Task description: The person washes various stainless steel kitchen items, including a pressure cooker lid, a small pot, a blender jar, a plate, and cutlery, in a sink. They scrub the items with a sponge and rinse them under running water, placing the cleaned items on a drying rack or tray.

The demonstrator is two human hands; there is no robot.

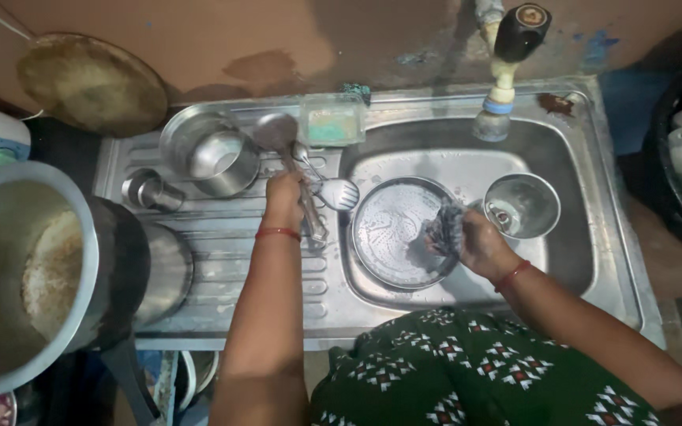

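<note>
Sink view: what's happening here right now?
A person stands at a steel sink. The left hand grips a bunch of spoons and ladles over the draining board. The right hand presses a dark scrubber against a soapy round plate in the basin. A steel bowl sits beside it under the tap.

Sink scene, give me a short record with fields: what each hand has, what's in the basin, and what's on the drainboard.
left hand: grips a bunch of spoons and ladles over the drainboard
right hand: holds a dark scrubber against the steel plate
basin: steel plate, steel bowl, under the tap
drainboard: steel pot, small steel cup, soap box
left edge: large pot
</note>
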